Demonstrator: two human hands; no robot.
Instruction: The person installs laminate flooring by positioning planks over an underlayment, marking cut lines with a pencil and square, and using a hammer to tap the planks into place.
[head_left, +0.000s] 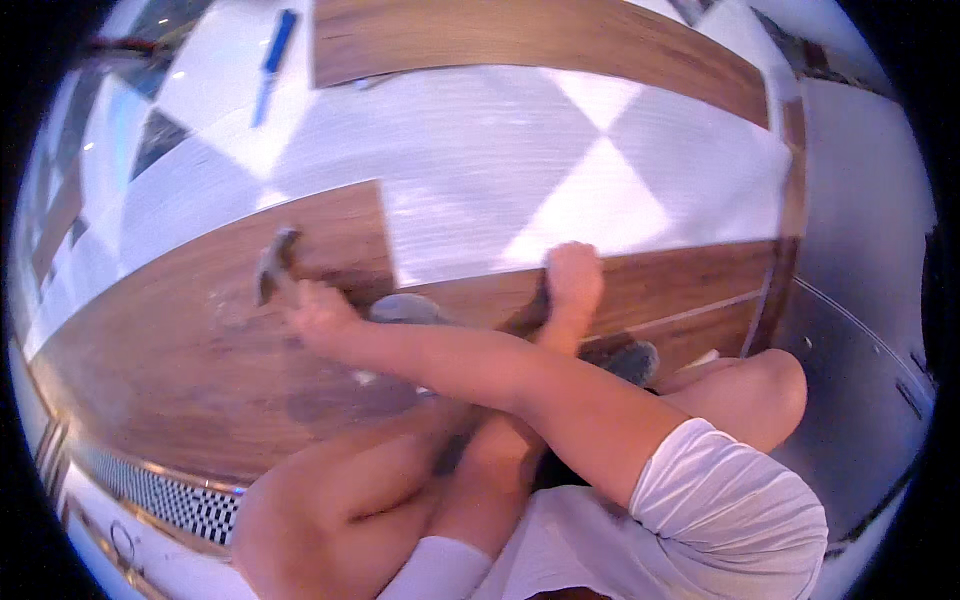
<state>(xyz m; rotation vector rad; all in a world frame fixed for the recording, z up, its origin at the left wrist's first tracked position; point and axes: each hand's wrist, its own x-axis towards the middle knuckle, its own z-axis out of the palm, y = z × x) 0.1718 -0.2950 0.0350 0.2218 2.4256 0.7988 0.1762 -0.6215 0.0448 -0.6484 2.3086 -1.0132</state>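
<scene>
My right arm crosses over the left one, and my right hand (322, 318) grips a hammer (278, 262), its metal head above a brown wood-look plank (175, 330) on the left. My left hand (572, 280), fingers curled, is at the seam between another brown plank (680, 270) and the pale floor (450, 230). It has a dark shape at its left side that I cannot make out. My shoes (405, 310) are partly hidden beneath my arms and bent legs.
A loose long plank (540, 35) lies across the top, with a blue-handled tool (273, 55) left of it. A grey metal panel (860, 220) borders the right side. A checkered strip (160, 497) runs along the lower left.
</scene>
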